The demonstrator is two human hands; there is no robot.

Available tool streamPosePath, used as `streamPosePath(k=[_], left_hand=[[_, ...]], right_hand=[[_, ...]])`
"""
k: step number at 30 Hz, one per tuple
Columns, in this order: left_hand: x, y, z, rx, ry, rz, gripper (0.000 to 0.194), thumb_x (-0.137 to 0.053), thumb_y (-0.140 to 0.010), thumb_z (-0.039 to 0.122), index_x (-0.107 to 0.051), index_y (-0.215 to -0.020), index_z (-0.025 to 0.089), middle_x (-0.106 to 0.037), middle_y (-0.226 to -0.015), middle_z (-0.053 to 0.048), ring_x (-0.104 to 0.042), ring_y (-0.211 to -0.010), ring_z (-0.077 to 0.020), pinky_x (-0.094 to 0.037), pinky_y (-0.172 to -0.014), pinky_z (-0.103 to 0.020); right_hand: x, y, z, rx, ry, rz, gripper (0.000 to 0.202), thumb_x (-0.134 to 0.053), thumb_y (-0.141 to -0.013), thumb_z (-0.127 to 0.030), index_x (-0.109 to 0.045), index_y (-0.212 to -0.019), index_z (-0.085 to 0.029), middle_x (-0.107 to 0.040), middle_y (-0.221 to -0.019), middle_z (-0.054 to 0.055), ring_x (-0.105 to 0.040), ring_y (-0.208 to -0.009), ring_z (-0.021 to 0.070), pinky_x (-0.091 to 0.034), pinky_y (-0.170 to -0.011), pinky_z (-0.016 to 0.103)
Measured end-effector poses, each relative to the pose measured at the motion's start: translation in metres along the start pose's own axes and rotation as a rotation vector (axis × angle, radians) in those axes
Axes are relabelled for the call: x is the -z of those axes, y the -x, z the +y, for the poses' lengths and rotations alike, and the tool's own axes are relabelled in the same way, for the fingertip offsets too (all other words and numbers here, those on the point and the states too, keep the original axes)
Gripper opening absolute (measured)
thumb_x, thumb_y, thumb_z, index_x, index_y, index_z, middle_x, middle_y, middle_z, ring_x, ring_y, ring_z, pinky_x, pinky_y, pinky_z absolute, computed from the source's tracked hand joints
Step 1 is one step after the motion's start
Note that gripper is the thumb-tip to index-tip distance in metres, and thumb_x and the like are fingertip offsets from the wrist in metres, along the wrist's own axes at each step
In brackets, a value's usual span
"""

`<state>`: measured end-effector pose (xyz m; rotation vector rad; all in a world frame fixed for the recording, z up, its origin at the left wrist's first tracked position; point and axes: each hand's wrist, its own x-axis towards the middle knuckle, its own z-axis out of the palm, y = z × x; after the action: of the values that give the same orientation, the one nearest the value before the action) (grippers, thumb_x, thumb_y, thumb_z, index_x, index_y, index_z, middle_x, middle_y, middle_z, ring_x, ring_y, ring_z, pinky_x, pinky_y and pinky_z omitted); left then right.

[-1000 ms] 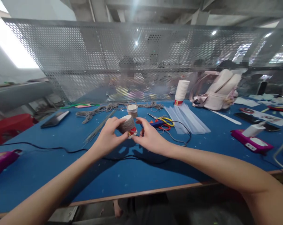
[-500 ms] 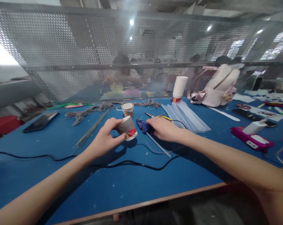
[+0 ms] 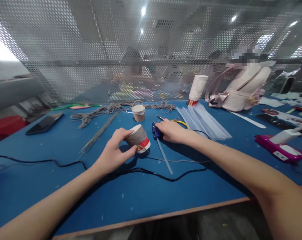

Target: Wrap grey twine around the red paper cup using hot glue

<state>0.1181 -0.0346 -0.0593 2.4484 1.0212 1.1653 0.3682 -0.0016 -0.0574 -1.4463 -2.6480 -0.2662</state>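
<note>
My left hand [image 3: 118, 151] grips a paper cup [image 3: 138, 138] tilted on its side above the table, thumb below and fingers above. Grey cord is wound round much of the cup; a red and white band stays bare near one end. From the cup a loose grey cord [image 3: 176, 161] runs right, under my right forearm. My right hand [image 3: 172, 130] is closed round a blue hot glue gun [image 3: 156, 130], its fingers partly hiding it. A clear glue stick [image 3: 164, 156] sticks out of the gun towards me.
Behind stands a small cord-wrapped cup with a handle [image 3: 138, 113]. Scissors with yellow handles [image 3: 183, 123], clear glue sticks [image 3: 203, 121], stacked paper cups [image 3: 198, 88] and a pale backpack [image 3: 237, 95] lie rightward. A black cable [image 3: 153, 173] crosses in front; a phone [image 3: 44, 124] lies left.
The glue gun has turned in my right hand, so its glue stick points more straight towards me. The wrapped cup stays in my left hand, and the view has shifted slightly.
</note>
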Motion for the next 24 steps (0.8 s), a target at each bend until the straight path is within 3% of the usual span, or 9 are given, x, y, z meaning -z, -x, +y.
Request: streamPosePath(k=[4, 6, 8, 10, 13, 15, 19, 24], left_hand=[[-0.002, 0.003, 0.003, 0.132, 0.122, 0.009, 0.033, -0.059, -0.077, 0.03, -0.056, -0.108, 0.02, -0.057, -0.092, -0.002, -0.059, -0.082, -0.0162, -0.051, -0.075, -0.03], [-0.003, 0.004, 0.004, 0.179, 0.154, 0.018, 0.034, -0.061, -0.075, 0.032, -0.057, -0.107, 0.02, -0.059, -0.092, -0.001, -0.06, -0.082, -0.0163, -0.051, -0.076, -0.03], [-0.003, 0.004, 0.006, 0.213, 0.176, 0.033, 0.035, -0.063, -0.074, 0.033, -0.058, -0.106, 0.02, -0.062, -0.094, -0.002, -0.061, -0.084, -0.0173, -0.051, -0.078, -0.031], [-0.003, 0.005, 0.007, 0.234, 0.189, 0.044, 0.035, -0.063, -0.073, 0.033, -0.058, -0.106, 0.02, -0.065, -0.095, -0.002, -0.062, -0.085, -0.0179, -0.051, -0.08, -0.032], [-0.004, 0.005, 0.01, 0.251, 0.19, 0.058, 0.033, -0.062, -0.074, 0.033, -0.059, -0.105, 0.02, -0.066, -0.092, -0.002, -0.063, -0.081, -0.0175, -0.052, -0.076, -0.032], [-0.005, 0.005, 0.012, 0.268, 0.174, 0.071, 0.034, -0.062, -0.073, 0.032, -0.058, -0.104, 0.02, -0.067, -0.091, -0.002, -0.063, -0.08, -0.0177, -0.052, -0.075, -0.032], [-0.006, 0.005, 0.013, 0.299, 0.151, 0.09, 0.034, -0.062, -0.072, 0.032, -0.058, -0.103, 0.019, -0.067, -0.092, -0.003, -0.064, -0.081, -0.0182, -0.052, -0.076, -0.033], [-0.007, 0.004, 0.014, 0.323, 0.175, 0.087, 0.033, -0.061, -0.073, 0.033, -0.058, -0.103, 0.019, -0.068, -0.09, -0.002, -0.063, -0.077, -0.0171, -0.052, -0.07, -0.03]], right_hand=[[0.014, 0.001, 0.005, -0.072, 0.008, 0.11, 0.034, -0.053, -0.079, -0.01, -0.056, -0.113, -0.009, -0.065, -0.106, 0.018, -0.053, -0.099, 0.0299, -0.043, -0.081, 0.038], [0.027, 0.007, 0.008, -0.112, -0.055, 0.235, 0.037, -0.053, -0.078, -0.012, -0.055, -0.115, -0.01, -0.063, -0.114, 0.017, -0.053, -0.103, 0.0296, -0.043, -0.086, 0.04], [0.04, 0.017, 0.008, -0.197, -0.267, 0.452, 0.039, -0.056, -0.073, -0.014, -0.056, -0.112, -0.012, -0.065, -0.111, 0.014, -0.057, -0.098, 0.0275, -0.045, -0.085, 0.04], [0.05, 0.031, 0.0, -0.329, -0.598, 0.597, 0.033, -0.055, -0.074, -0.019, -0.058, -0.106, -0.015, -0.068, -0.099, 0.01, -0.061, -0.082, 0.0223, -0.049, -0.074, 0.037], [0.054, 0.051, -0.023, -0.384, -1.164, 0.419, 0.021, -0.049, -0.078, -0.031, -0.059, -0.088, -0.016, -0.067, -0.086, 0.007, -0.062, -0.063, 0.0169, -0.048, -0.051, 0.028], [0.05, 0.062, -0.04, -0.393, -1.346, 0.316, 0.02, -0.05, -0.075, -0.032, -0.057, -0.084, -0.017, -0.066, -0.087, 0.006, -0.063, -0.063, 0.016, -0.045, -0.044, 0.024], [0.041, 0.073, -0.066, -0.422, -1.285, 0.065, 0.016, -0.051, -0.074, -0.032, -0.056, -0.076, -0.017, -0.052, -0.052, -0.004, -0.049, -0.044, 0.0104, -0.039, -0.043, 0.021], [0.033, 0.076, -0.076, -0.382, -1.061, 0.15, 0.015, -0.056, -0.078, -0.033, -0.052, -0.073, -0.019, -0.053, -0.062, -0.004, -0.046, -0.054, 0.0098, -0.038, -0.052, 0.022]])
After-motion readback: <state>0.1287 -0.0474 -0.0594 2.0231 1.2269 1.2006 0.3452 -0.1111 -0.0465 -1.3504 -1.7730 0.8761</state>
